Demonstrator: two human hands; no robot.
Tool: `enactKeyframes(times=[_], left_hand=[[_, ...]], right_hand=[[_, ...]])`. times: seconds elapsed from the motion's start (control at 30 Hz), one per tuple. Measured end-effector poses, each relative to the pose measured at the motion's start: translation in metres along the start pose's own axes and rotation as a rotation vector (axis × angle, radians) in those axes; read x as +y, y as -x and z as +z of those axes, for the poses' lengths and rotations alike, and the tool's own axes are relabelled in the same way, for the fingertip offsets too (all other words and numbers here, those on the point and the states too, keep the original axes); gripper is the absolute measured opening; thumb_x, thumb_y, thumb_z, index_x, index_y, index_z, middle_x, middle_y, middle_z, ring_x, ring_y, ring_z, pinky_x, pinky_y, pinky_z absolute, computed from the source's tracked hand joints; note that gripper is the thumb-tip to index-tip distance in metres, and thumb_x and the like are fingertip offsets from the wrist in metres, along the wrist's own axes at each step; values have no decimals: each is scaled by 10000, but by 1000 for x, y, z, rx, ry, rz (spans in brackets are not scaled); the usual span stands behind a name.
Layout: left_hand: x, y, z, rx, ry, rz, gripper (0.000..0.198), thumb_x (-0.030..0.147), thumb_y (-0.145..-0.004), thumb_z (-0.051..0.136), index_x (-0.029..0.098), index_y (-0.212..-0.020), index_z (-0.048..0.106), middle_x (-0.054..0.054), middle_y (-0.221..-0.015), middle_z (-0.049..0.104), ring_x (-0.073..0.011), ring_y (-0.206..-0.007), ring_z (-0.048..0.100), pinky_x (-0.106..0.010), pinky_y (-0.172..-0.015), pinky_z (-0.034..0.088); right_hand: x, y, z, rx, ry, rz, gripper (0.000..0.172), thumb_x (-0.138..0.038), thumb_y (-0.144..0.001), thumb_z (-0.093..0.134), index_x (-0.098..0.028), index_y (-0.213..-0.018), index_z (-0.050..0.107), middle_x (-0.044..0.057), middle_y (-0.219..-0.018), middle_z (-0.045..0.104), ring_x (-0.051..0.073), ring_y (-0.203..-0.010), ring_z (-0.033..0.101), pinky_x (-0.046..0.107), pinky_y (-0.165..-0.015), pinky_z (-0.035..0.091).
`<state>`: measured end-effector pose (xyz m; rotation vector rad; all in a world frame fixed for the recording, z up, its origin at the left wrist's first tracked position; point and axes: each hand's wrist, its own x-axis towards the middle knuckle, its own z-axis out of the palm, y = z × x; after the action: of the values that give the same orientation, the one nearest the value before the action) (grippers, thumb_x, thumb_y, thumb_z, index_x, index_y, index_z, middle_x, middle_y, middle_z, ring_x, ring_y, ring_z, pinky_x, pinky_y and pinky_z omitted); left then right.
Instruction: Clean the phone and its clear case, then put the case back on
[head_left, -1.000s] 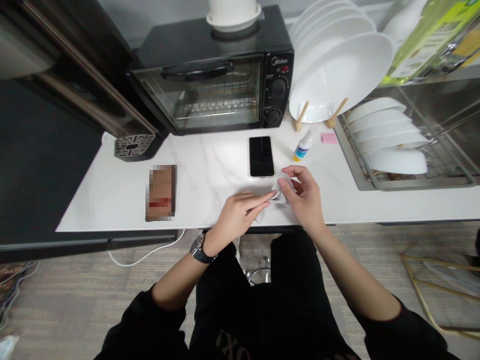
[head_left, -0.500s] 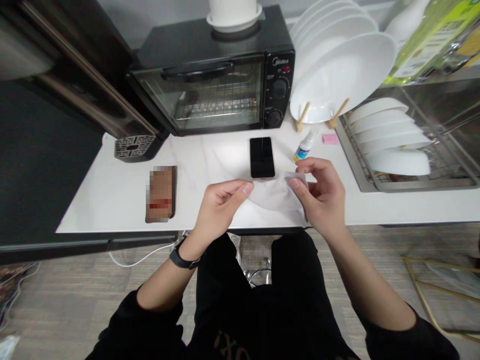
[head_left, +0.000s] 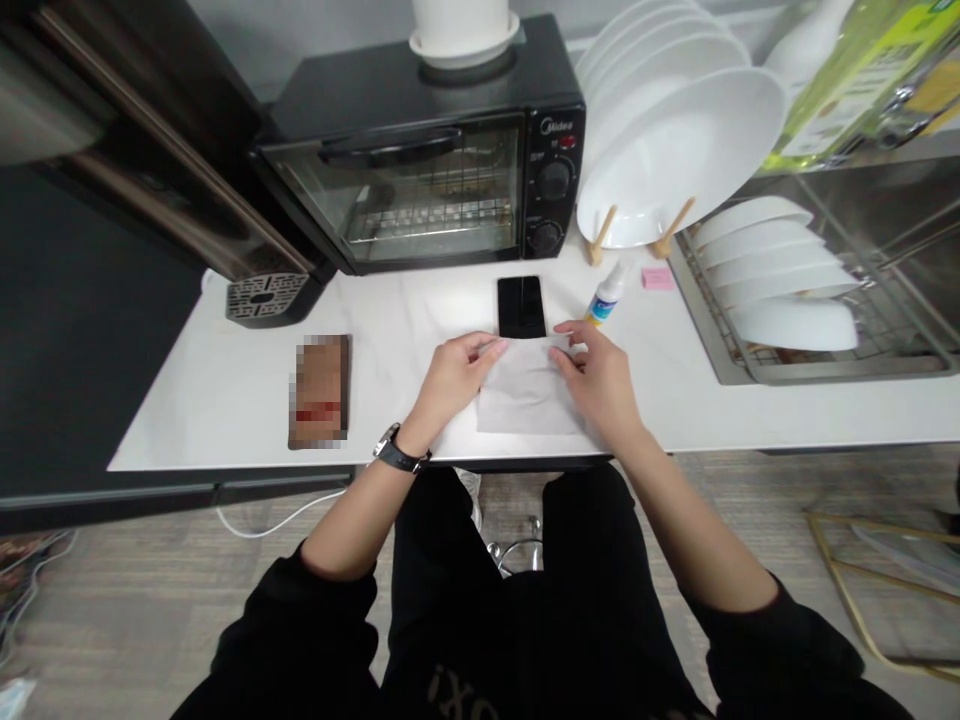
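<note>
Mostly blk & wht, few bright spots.
Cloth (head_left: 525, 400) plain pale grey-wht; counter (head_left: 225, 400) wht w/ faint grey veins; phone (head_left: 521, 305) & toaster oven (head_left: 420, 90) blk; plates (head_left: 675, 150) wht; spray bottle (head_left: 604, 298) wht w/ blue-yellow label; sticky note (head_left: 658, 278) pink; watch (head_left: 397, 455) blk strap; sleeves (head_left: 300, 640) blk; floor (head_left: 150, 580) grey-brown wood grain; big bottle (head_left: 847, 90) lime green.
</note>
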<state>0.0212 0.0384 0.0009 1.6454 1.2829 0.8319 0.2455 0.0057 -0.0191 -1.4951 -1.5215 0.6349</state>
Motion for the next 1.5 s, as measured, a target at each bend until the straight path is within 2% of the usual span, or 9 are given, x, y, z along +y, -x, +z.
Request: enactKeyframes(times=[0.1,0.23,0.4,0.5,0.63,0.8,0.93,1.3,1.5], left_hand=[[-1,3,1,6,-29,21,341,502,-900,789,188,-1032,797,-39,-948,799,-168,-804,668,-246,-693,464],[1,7,-5,111,-290,30,225,379,-995,696,210,-1101,800,-37,-833,794,-190,-754,705,-278,-708,463],[24,10,-21,233,-729,118,468,271,-983,725,229,-1445,669,-42,-936,788,-199,-717,674,-328,-734,484],[53,-10,-14,111,-621,321,423,275,-1008,701,232,-1428,673,-52,-1151,781,-164,-794,694,-315,-822,539],[91,-65,21,-127,-498,661,549,257,-1033,673,140,-1557,557,-165,-1528,631,-261,-1333,652,-368,-1121,507],[117,-120,47,-334,-574,696,293,138,-1018,636,183,-1276,768,-105,-1228,784,-253,-1106,736,-384,-1013,524],[127,-133,42,-413,-692,737,112,216,-984,721,189,-1039,814,-85,-1017,795,-266,-977,732,-385,-921,514],[113,-103,66,-130,-665,581,187,285,-997,752,128,-1086,701,-135,-1103,728,-333,-1094,711,-463,-1032,497],[171,-103,46,186,-701,580,388,465,-1087,580,108,-1145,719,-183,-1106,765,-346,-1097,722,-451,-929,527]], right_hand=[[-1,-1,3,12,63,-20,264,-281,-955,640,-241,-1211,692,39,-995,682,155,-646,599,331,-673,470],[-10,3,-1,43,135,-65,199,-283,-967,633,-243,-1144,714,65,-1042,727,186,-696,632,374,-725,504],[-12,14,-31,190,148,-108,175,-425,-1020,631,-260,-999,688,57,-1016,719,207,-797,686,354,-667,542],[4,-3,-47,365,99,-102,358,-508,-964,716,-261,-1192,593,107,-1225,670,269,-1098,691,446,-878,614],[26,-45,-40,249,-60,-150,770,-612,-864,801,-253,-1436,432,191,-1520,562,340,-1401,596,586,-1153,499],[36,-63,-17,158,-4,-135,444,-648,-1046,498,-251,-1239,550,81,-989,732,263,-840,695,464,-823,573],[38,-58,-11,151,27,-126,461,-672,-1046,467,-269,-1253,549,96,-1008,751,281,-824,700,446,-769,553],[39,-59,-6,150,112,-86,577,-617,-1044,401,-206,-1443,473,151,-1036,753,340,-857,727,471,-769,542],[33,-54,-5,142,129,-57,309,-528,-1036,491,-272,-1209,495,82,-933,705,309,-806,700,432,-739,511]])
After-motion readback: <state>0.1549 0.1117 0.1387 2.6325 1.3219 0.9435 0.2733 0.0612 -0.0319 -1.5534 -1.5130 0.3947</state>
